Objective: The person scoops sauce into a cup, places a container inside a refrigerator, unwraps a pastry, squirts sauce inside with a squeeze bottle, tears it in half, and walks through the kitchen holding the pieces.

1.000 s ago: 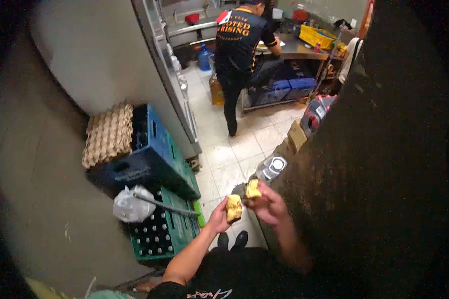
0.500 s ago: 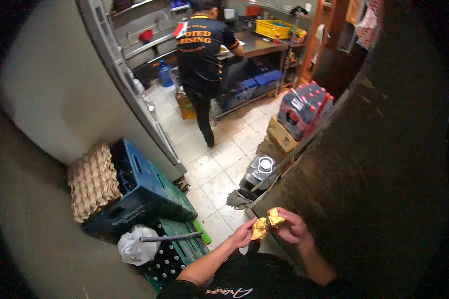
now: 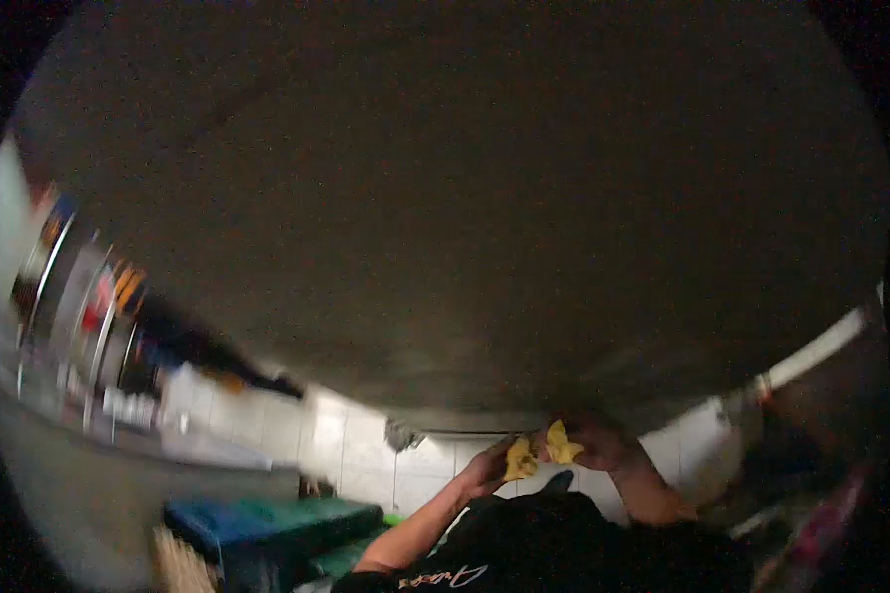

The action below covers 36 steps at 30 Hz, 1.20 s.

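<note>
Low in the head view, my left hand (image 3: 485,468) is closed on a crumpled yellow piece (image 3: 520,460). Close beside it on the right, my right hand (image 3: 603,447) grips a second yellow piece (image 3: 564,444) with pointed edges. The two pieces are nearly side by side, with a small gap between them. What they are made of is too blurred to tell. Both hands are in front of my black shirt (image 3: 544,544).
A large dark surface (image 3: 465,217) fills the middle and top. Blue and green crates (image 3: 267,529) are at the lower left, by an egg tray (image 3: 183,563). Blurred shelving and a person (image 3: 188,341) are at the left. White floor tiles (image 3: 366,455) run below. A pale pipe (image 3: 816,348) is at the right.
The view has swung right, so the dark surface fills most of it and the person and crates lie farther left or lower. Both hands still hold the yellow pieces.
</note>
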Motion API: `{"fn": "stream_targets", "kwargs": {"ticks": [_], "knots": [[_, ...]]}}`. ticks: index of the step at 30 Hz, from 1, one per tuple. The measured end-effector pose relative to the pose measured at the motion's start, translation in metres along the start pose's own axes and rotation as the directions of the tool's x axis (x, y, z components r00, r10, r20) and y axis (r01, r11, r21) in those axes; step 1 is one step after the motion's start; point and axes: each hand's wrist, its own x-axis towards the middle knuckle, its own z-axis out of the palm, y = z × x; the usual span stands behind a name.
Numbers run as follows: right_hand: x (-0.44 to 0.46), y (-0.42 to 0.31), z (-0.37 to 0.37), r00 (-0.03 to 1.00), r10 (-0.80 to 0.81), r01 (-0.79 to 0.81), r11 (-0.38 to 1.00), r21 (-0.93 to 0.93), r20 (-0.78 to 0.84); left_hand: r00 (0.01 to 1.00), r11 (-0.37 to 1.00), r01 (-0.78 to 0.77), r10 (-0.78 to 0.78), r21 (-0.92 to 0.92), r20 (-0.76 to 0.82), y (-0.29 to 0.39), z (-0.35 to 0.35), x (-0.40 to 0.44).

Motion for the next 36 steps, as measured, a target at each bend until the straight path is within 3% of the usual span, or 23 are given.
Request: {"fn": "stream_targets", "kwargs": {"ticks": [1,2,3,4,5,6,7,8,9,10,13,17,20,22,24,27,28,30,33,34,36], "knots": [[-0.032,0.007,-0.019,0.992,-0.051,0.036,0.991,-0.129,-0.118,0.987,0.957,0.158,-0.146,-0.242,0.068,-0.004,0.01,0.02],[-0.064,0.0,-0.024,0.973,-0.114,0.098,0.991,-0.088,-0.201,0.948,0.833,0.317,-0.288,-0.453,0.134,-0.007,0.022,0.042],[-0.095,-0.021,-0.021,0.943,-0.176,0.166,0.984,-0.059,-0.281,0.903,0.755,0.416,-0.278,-0.506,0.327,-0.01,0.033,0.061],[-0.121,-0.046,-0.021,0.909,-0.266,0.314,0.943,0.109,-0.321,0.832,0.655,0.522,-0.25,-0.547,0.495,-0.016,0.047,0.083],[-0.147,-0.036,-0.037,0.841,-0.308,0.347,0.938,0.006,-0.446,0.746,0.531,0.629,-0.209,-0.567,0.632,-0.02,0.061,0.102],[-0.173,-0.032,-0.051,0.753,-0.343,0.349,0.932,-0.102,-0.561,0.83,0.751,0.558,-0.517,-0.354,0.211,0.018,0.115,0.1],[-0.202,-0.032,-0.061,0.667,-0.409,0.456,0.885,-0.092,-0.623,0.795,0.731,0.607,-0.548,-0.313,0.26,0.0,0.129,0.122],[-0.225,-0.039,-0.067,0.571,-0.478,0.666,0.745,0.036,-0.667,0.761,0.709,0.647,-0.579,-0.279,0.293,-0.023,0.136,0.141],[-0.248,-0.047,-0.074,0.473,-0.531,0.819,0.56,0.129,-0.703,0.734,0.693,0.676,-0.599,-0.252,0.321,-0.038,0.145,0.156],[-0.266,-0.054,-0.08,0.363,-0.578,0.921,0.339,0.19,-0.731,0.741,0.761,0.639,-0.569,-0.114,0.356,-0.028,0.174,0.161],[-0.329,-0.084,-0.113,0.239,-0.537,0.941,0.334,0.056,-0.809,0.609,0.645,0.752,-0.604,-0.134,0.514,-0.042,0.226,0.204],[-0.381,-0.113,-0.165,0.018,-0.441,0.925,0.347,-0.152,-0.897,0.551,0.617,0.779,-0.591,-0.109,0.59,-0.075,0.28,0.254],[-0.405,-0.128,-0.178,-0.199,-0.502,0.814,0.393,-0.427,-0.842,0.511,0.601,0.794,-0.58,-0.09,0.635,-0.095,0.31,0.278],[-0.43,-0.125,-0.194,-0.226,-0.642,0.721,0.396,-0.569,-0.733,0.494,0.588,0.805,-0.582,-0.085,0.646,-0.101,0.328,0.292],[-0.468,-0.136,-0.238,-0.157,-0.514,0.868,0.337,-0.366,-0.843,0.474,0.559,0.824,-0.591,-0.092,0.653,-0.106,0.357,0.31],[-0.498,-0.126,-0.265,-0.177,-0.778,0.803,0.24,-0.546,-0.603,0.433,0.534,0.843,-0.604,-0.065,0.669,-0.118,0.385,0.331],[-0.502,-0.147,-0.256,-0.185,-0.724,0.843,0.231,-0.486,-0.664,0.413,0.519,0.853,-0.609,-0.053,0.677,-0.122,0.397,0.338],[-0.552,-0.115,-0.309,-0.224,-0.641,0.761,0.355,-0.542,-0.734,0.39,0.501,0.864,-0.603,-0.049,0.696,-0.134,0.423,0.353],[-0.59,-0.136,-0.319,-0.269,-0.484,0.542,0.638,-0.547,-0.832,0.369,0.472,0.88,-0.602,-0.058,0.708,-0.14,0.446,0.373],[-0.594,-0.144,-0.323,-0.283,-0.557,0.416,0.662,-0.623,-0.781,0.368,0.466,0.883,-0.599,-0.064,0.712,-0.143,0.454,0.378],[-0.588,-0.166,-0.317,-0.389,-0.412,0.676,0.48,-0.559,-0.824,0.377,0.467,0.881,-0.589,-0.079,0.715,-0.152,0.468,0.389]]}}
